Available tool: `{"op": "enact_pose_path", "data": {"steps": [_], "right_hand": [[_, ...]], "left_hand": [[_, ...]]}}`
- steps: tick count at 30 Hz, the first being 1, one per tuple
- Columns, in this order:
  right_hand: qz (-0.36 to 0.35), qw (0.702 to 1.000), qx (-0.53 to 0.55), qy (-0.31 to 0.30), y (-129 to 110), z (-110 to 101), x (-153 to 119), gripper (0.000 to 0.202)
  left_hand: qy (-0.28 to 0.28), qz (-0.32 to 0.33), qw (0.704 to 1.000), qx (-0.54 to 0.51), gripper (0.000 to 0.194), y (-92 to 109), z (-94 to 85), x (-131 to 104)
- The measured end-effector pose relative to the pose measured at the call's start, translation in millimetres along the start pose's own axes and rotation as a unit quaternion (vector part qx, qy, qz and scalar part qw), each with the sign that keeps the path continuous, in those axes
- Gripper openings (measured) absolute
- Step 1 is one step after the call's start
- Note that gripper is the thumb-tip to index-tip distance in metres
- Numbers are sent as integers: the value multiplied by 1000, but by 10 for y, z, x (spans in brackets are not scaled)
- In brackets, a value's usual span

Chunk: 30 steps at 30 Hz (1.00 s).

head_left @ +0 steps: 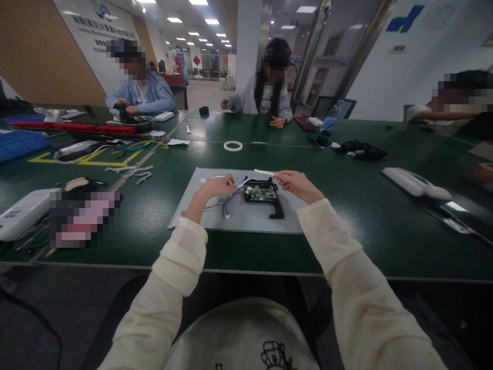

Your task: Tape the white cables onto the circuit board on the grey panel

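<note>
A flat grey panel (208,218) lies on the table in front of me. On it sits a black plastic frame (276,209) holding a green circuit board (262,193). My right hand (298,186) pinches one end of a thin white strip (264,172) above the frame's back right corner. Left of the board, my left hand (216,188) has its fingers curled together. A curved white cable (248,181) runs close to those fingertips; whether they grip it is too small to tell. Grey wires (226,204) trail beneath that hand across the panel.
A roll of white tape (233,146) lies behind the panel. To the left are white strips (143,174), a white device (29,213) and a blue tray (23,144). A white handset-like device (414,182) lies right. Several people sit around the table; a bottle (332,115) stands opposite.
</note>
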State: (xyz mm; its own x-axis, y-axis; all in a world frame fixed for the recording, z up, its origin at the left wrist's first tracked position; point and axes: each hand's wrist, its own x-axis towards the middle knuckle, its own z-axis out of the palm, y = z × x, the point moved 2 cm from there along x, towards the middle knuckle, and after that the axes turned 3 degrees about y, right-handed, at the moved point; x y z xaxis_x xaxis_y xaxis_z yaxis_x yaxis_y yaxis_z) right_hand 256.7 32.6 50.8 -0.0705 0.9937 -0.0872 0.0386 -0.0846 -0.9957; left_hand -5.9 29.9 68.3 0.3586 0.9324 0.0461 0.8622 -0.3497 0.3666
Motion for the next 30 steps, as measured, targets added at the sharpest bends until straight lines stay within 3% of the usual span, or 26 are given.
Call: {"op": "enact_pose_path", "data": {"steps": [5,9,13,20,30], "right_hand": [[18,998,11,51,116,-177,-42,32],[28,996,-13,85,239,-137,-15,31],[21,994,-50,94,274,7,5,25],[23,985,-124,120,269,83,-16,21],[12,978,-162,128,297,93,41,15]], "left_hand": [[170,54,983,-42,21,162,94,42],[231,86,969,-12,23,334,186,53],[228,78,970,24,28,516,274,65],[165,114,977,72,32,785,463,258],[104,164,977,83,35,715,795,429]]}}
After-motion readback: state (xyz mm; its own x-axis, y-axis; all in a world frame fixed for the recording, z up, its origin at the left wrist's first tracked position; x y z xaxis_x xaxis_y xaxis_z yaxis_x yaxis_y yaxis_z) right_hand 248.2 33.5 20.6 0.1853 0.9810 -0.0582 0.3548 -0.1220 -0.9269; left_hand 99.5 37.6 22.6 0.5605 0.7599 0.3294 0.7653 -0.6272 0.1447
